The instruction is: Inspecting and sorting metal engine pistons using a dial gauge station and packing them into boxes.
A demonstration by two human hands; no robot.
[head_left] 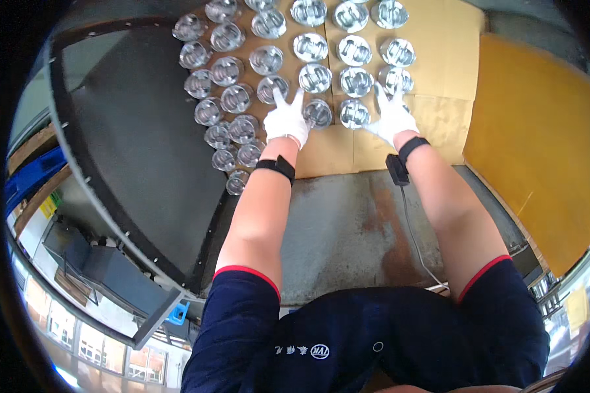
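Silvery metal pistons stand in rows on brown cardboard. My left hand (286, 122), in a white glove, has two fingers spread apart in a V. Its fingertips reach between one piston (273, 90) ahead of it and another piston (317, 114) just to its right. White-gloved too, my right hand (395, 118) has thumb and fingers spread. Its thumb comes close to a front-row piston (354, 114), and its fingertips lie at a farther piston (396, 80). Part of another piston is hidden beneath this hand. I cannot tell whether either hand touches metal.
Under the pistons lies a cardboard sheet (439, 114), ending at a stained grey metal surface (328, 229). A dark framed panel (141, 137) stands at the left, a yellow-brown board (537, 144) at the right. A cable (413, 229) hangs from my right wrist's strap (398, 169).
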